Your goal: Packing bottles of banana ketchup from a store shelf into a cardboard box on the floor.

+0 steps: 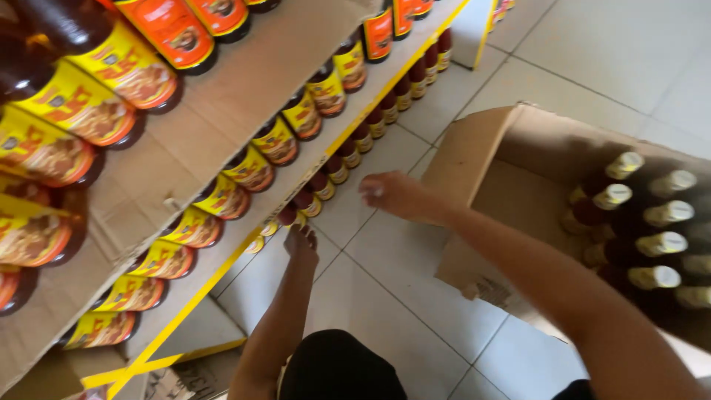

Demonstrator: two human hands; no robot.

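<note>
Far left we see the shelf (222,104), cardboard-lined, with dark bottles with yellow labels (252,169) lined along its front edge and bigger ones further back. A lower shelf with a yellow edge strip (222,270) carries a row of small red-capped bottles (337,169) right at its edge. Our left hand (300,241) reaches to that lower shelf edge, fingers touching or just beside a small bottle (287,216); we cannot tell if they grip it, fingers hidden from here. Between the arms, bare tiled floor (400,289), open room. Our right hand (396,194) hangs over the floor, blurred, fingers loosely curled, holding nothing we can make out, near the left flap of the cardboard box (511,200). The box sits on the floor at right, open, its left part bare, capped dark bottles (652,244) packed against its right side. More open tile beyond the box's far edge.
</note>
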